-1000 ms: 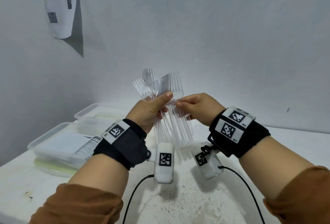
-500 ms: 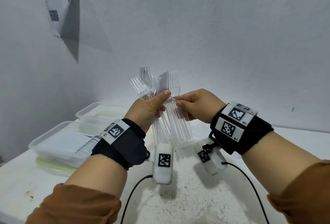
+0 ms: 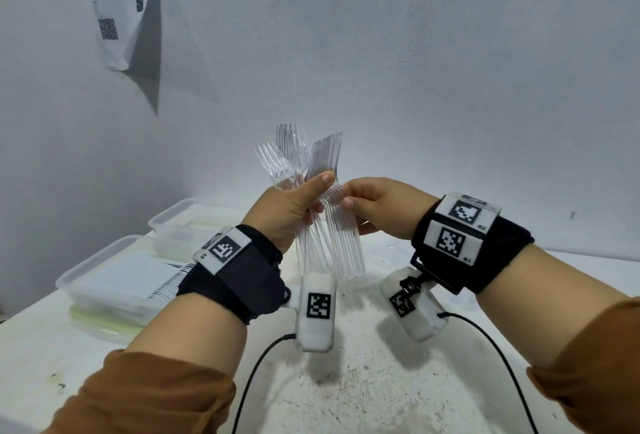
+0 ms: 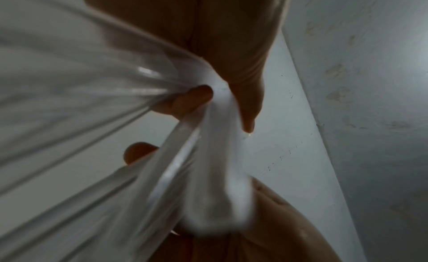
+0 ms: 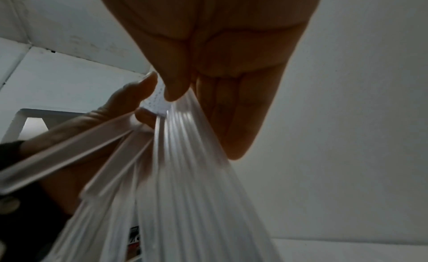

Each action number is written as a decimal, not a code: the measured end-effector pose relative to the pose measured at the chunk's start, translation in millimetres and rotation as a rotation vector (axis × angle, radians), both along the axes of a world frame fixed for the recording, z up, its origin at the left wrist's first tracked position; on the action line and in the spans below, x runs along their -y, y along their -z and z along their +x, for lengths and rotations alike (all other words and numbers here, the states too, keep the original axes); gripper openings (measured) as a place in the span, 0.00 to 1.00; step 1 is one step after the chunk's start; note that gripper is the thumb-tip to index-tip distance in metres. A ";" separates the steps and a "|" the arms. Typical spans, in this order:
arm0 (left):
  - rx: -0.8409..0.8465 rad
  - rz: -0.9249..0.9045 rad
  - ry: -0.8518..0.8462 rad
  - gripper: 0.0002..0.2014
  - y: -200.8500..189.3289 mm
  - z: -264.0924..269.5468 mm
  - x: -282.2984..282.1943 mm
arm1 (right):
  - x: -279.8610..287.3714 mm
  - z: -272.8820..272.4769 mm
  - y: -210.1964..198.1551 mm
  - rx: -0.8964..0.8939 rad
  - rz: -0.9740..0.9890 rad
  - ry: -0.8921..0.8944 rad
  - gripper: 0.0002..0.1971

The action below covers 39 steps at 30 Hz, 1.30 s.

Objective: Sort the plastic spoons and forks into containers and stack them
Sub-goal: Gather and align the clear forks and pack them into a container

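Bundle of clear plastic forks (image 3: 322,198) held upright above white table (image 3: 363,381), tines up, handles fanned downward. Left hand (image 3: 287,212) wraps bundle at necks, thumb across front. Right hand (image 3: 381,205) pinches the right-side handles w/ thumb & fingertips. Two clear rectangular plastic containers (image 3: 104,277) sit on table at left, well apart from forks.

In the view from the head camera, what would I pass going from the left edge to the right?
Paper on the wall → plastic containers → left hand → clear forks → right hand → right wristband.
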<state>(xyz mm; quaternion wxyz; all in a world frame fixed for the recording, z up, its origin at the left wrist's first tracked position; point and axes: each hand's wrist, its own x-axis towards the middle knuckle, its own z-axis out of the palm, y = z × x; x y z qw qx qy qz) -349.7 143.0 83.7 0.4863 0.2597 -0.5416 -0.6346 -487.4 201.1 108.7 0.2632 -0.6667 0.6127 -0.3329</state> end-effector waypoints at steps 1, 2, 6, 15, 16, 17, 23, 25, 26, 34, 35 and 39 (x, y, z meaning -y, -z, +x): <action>-0.010 0.000 0.006 0.13 -0.5 -0.4 0.6 | 1.7 1.4 1.3 -0.001 0.008 -0.011 0.07; -0.017 0.000 0.013 0.13 -0.7 -1.1 1.3 | 3.0 3.0 2.5 -0.014 0.011 -0.021 0.06; -0.033 0.009 0.028 0.10 -1.5 -2.1 3.6 | 5.4 7.1 4.2 -0.001 0.007 -0.047 0.05; -0.016 -0.016 0.042 0.07 2.1 -0.3 13.6 | 12.6 12.3 2.0 0.032 0.009 -0.040 0.12; -0.014 -0.025 0.046 0.09 2.0 -0.5 14.8 | 14.3 13.0 2.2 0.035 0.010 -0.031 0.11; -0.006 -0.035 0.047 0.14 1.9 -0.5 17.0 | 15.6 14.1 2.3 0.046 0.010 -0.018 0.11; 0.016 -0.080 0.098 0.30 -0.2 2.9 26.6 | 23.8 14.5 4.2 0.046 -0.032 0.019 0.10; 0.030 -0.118 0.115 0.25 0.0 5.4 29.0 | 24.4 12.3 3.6 0.046 -0.023 0.006 0.09; 0.041 -0.128 0.104 0.26 0.0 6.6 29.5 | 24.9 11.5 3.2 0.048 -0.015 0.004 0.08; 0.067 -0.095 0.006 0.08 6.9 -0.4 32.5 | 28.5 4.1 -0.2 0.240 0.007 0.055 0.07; 0.075 -0.102 0.008 0.08 7.8 -1.0 33.5 | 28.3 3.3 -0.7 0.252 0.007 0.055 0.07; 0.124 -0.111 -0.029 0.04 9.4 -0.6 36.5 | 26.1 1.9 -1.6 0.244 -0.004 0.051 0.07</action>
